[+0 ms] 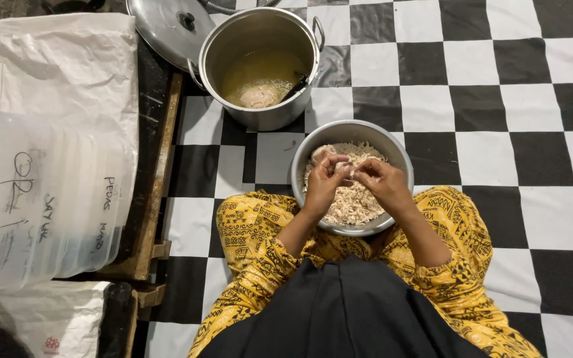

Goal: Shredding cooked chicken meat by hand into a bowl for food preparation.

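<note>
Steel pot and lid stand beyond bowl under both hands.

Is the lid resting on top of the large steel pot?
No: the lid lies on the floor beside the large steel pot, which stands open, its broth showing.

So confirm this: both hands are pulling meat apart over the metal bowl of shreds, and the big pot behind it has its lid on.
Not quite. In the head view the pot is open; its lid lies beside it. Both hands, left and right, do work over the bowl of shreds.
</note>
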